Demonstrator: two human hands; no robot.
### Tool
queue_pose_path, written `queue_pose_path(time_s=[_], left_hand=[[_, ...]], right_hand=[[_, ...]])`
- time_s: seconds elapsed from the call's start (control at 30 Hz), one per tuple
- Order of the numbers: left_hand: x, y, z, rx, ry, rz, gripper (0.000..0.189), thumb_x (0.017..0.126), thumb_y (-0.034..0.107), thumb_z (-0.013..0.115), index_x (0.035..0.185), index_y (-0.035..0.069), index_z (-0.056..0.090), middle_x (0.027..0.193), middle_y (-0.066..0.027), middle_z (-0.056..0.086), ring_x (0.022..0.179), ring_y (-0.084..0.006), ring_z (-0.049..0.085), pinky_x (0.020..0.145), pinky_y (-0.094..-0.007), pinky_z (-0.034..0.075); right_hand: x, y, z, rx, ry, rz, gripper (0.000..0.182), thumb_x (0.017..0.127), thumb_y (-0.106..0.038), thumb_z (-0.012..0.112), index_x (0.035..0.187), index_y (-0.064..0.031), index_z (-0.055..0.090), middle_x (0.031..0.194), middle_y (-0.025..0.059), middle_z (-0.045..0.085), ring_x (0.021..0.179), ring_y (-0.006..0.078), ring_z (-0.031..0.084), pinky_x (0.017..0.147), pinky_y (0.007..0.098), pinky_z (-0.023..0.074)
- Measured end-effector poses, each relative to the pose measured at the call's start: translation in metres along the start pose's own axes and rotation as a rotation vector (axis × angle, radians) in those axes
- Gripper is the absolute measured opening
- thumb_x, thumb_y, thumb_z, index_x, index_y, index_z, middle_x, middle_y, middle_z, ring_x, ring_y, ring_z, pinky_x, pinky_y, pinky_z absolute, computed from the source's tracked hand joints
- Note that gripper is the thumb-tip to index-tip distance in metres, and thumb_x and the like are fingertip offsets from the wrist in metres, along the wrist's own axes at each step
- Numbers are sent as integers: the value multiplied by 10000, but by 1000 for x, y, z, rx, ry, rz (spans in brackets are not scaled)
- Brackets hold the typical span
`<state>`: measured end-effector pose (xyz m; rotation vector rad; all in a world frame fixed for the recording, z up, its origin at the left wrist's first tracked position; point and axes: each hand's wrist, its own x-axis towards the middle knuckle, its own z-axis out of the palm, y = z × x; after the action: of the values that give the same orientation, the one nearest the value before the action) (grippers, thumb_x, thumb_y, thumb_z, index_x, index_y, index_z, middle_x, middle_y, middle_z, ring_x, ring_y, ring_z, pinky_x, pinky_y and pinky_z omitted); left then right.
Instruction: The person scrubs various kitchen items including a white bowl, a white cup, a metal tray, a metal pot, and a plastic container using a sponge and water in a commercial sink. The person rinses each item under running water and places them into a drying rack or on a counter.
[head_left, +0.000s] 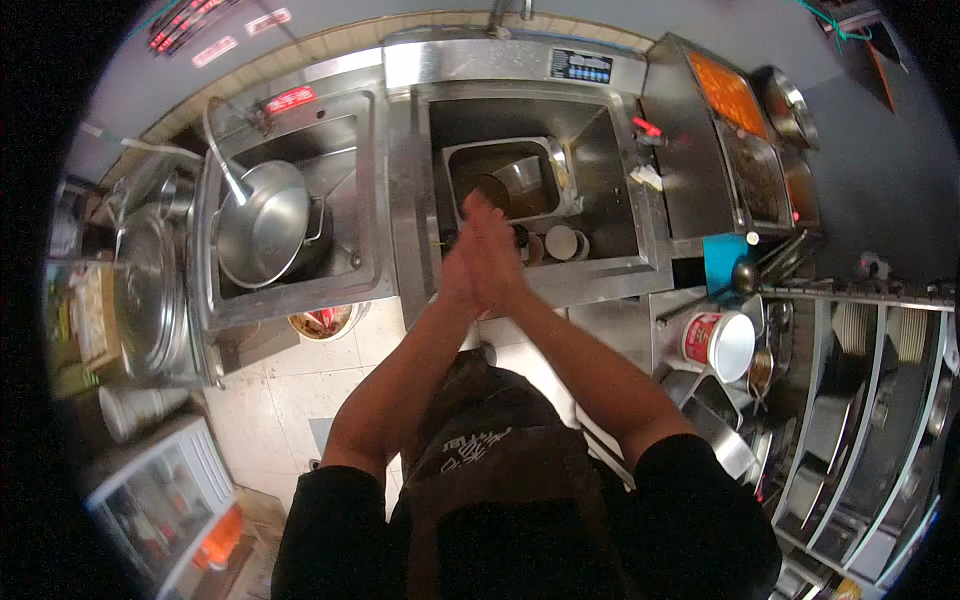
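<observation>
My left hand and my right hand are pressed palm to palm, fingers pointing away from me, over the front part of a stainless steel sink. Both are blurred, and whatever lies between the palms is hidden. Beyond the fingertips, a rectangular steel pan sits inside the basin with murky liquid and a clear-looking container in it. Several small round containers stand near the basin's front wall, among them one with a pale top. My hands partly cover this group.
In the left sink, a large steel pot stands tilted under a hose spout. Food pans, one with orange contents, line the right counter. A white bucket and a shelving rack are at right. Below the left sink is a waste bucket.
</observation>
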<state>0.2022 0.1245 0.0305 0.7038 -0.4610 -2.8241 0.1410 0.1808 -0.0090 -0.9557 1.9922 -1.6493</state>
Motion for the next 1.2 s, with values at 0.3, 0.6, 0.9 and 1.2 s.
queue_pose_path(time_s=[0.3,0.6,0.9,1.2], left_hand=[[89,-3,2,92,-83,-209,610,1049,471,397,1558,154,282,1601,-94,294,1456,-308,303,1188,-450,261],[137,24,-12,93,72,-190,599,1028,490,422,1494,114,391,1537,-121,411,1381,-308,423,1141,-462,340],[165,-13,-4,-28,143,-127,495,1030,461,441,1365,105,515,1371,-122,564,1245,-318,540,1046,-492,430],[168,-56,-29,198,484,-60,254,1011,200,507,1194,44,591,1010,-84,658,845,-202,618,710,-367,509]], right_hand=[[45,33,-26,-390,-5,114,663,1038,-357,401,1546,16,197,1587,254,241,1492,390,184,1210,471,144],[102,-4,-41,-834,-341,210,623,1032,-318,373,1506,62,235,1574,290,227,1468,442,209,1200,493,161],[104,87,-78,-325,-209,209,710,987,-370,444,1538,12,209,1574,252,257,1456,443,239,1189,561,129],[95,121,-135,-373,-408,27,535,981,-339,502,1389,7,491,1382,250,521,1280,404,496,1100,527,335]])
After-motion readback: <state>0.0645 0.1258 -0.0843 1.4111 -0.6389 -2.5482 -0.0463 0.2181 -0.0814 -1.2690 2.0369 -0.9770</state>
